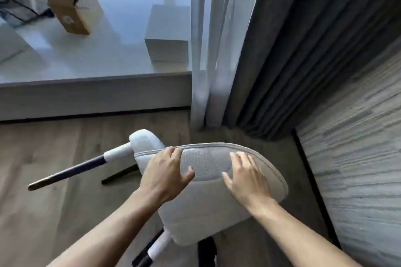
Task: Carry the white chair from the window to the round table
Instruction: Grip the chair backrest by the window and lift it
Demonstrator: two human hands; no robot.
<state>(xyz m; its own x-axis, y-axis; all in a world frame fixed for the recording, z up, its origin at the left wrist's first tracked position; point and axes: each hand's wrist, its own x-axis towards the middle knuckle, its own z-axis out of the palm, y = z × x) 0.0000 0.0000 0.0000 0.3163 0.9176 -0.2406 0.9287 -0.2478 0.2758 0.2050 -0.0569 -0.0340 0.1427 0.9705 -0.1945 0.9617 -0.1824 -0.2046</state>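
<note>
The white upholstered chair (208, 199) is tipped over in front of me, its dark legs with white cuffs pointing left and down above the wooden floor. My left hand (166, 172) grips the left part of the chair's curved edge, fingers wrapped over the rim. My right hand (247, 176) lies on the right part of the same padded surface with fingers spread over it. The round table is not in view.
A low white window ledge (97, 80) runs across the back with a cardboard box (71, 10) and a white box (168, 37) on it. Sheer and dark grey curtains (282, 50) hang at the right beside a textured wall (358, 147).
</note>
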